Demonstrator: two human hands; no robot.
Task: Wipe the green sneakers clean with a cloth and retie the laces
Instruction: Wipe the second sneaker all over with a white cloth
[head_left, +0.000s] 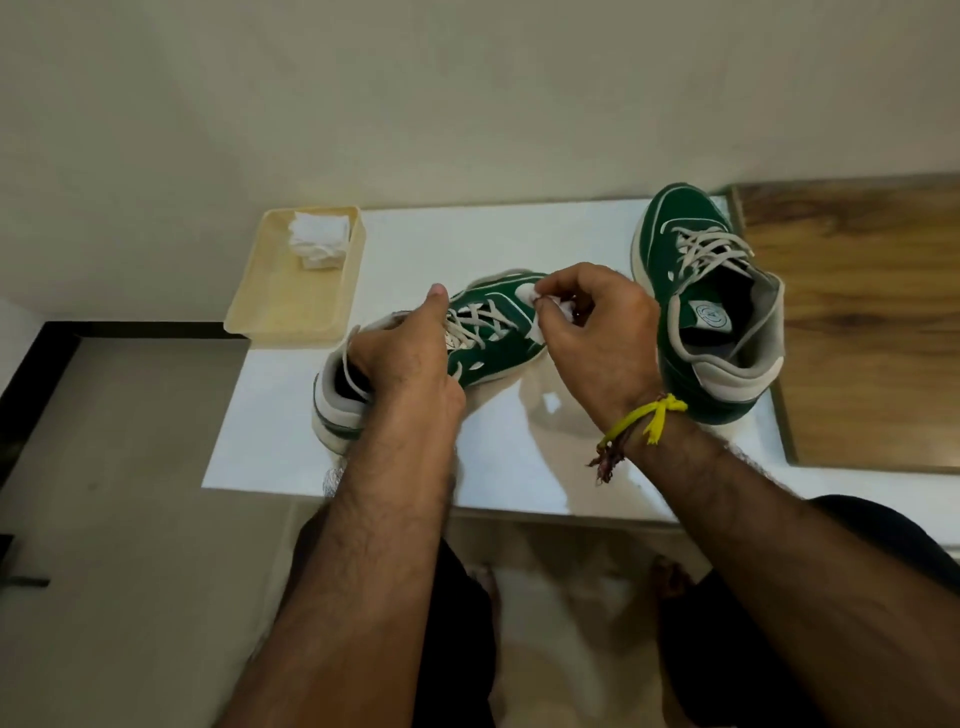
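Inside far sneaker (711, 306), round tongue label (707, 314), writing too small.

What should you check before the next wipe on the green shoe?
1. Left hand holds the near green canvas sneaker steady at its collar: ok.
2. Right hand pinches the small white cloth against the sneaker's toe side: ok.
3. Spare folded white cloths wait in the cream plastic tray: ok.
4. Other green sneaker stands apart, upright on the white table: ok.
5. Near sneaker's grey laces tied: cannot tell.
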